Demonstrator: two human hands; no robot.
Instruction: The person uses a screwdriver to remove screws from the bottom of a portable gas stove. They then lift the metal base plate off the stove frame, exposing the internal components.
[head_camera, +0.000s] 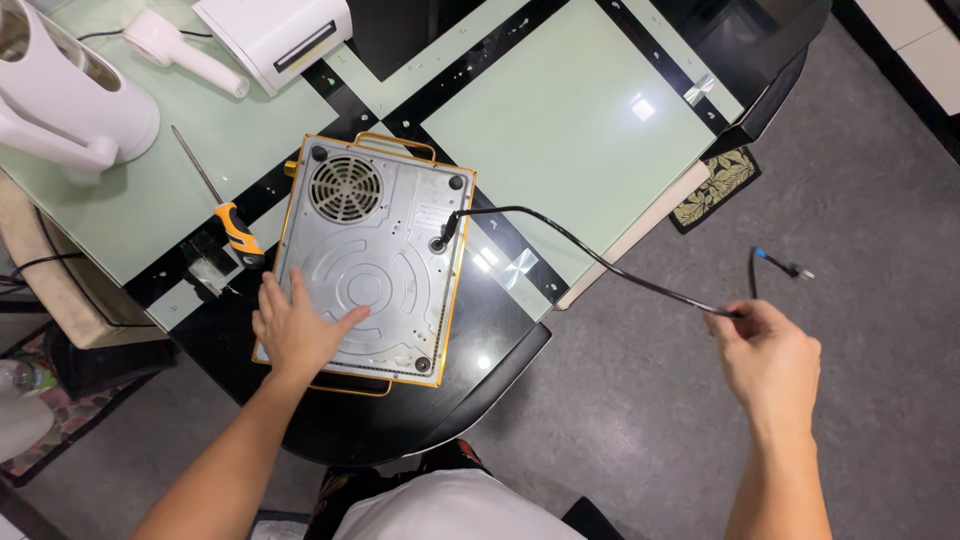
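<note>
Two hands work at a cooker (375, 262) that lies upside down on the bench (560, 130), with its grey metal underside, round fan grille and yellow rim facing up. The left hand (297, 330) lies flat on the near left corner of the underside, fingers spread, and it holds nothing. The right hand (768, 358) is out over the grey floor (880, 200), well apart from the bench, and its fingers are pinched on the black cord (590, 255). This cord leaves the cooker near its right edge, passes over the bench edge and goes to the hand; past the hand it bends up and ends in bare wire tips with a small blue piece. A screwdriver (222, 205) with an orange and black handle lies just beside the left edge of the cooker, its shaft pointing away toward the far left. A white kettle (60, 95) stands at the far left corner of the bench; I cannot tell what is inside it. Near it lie a white handle-shaped tool (185, 50) and a white box-like appliance (280, 35). A small patterned mat (715, 185) lies on the floor beside the right side of the bench. Nothing lies between the two hands except the cord.
</note>
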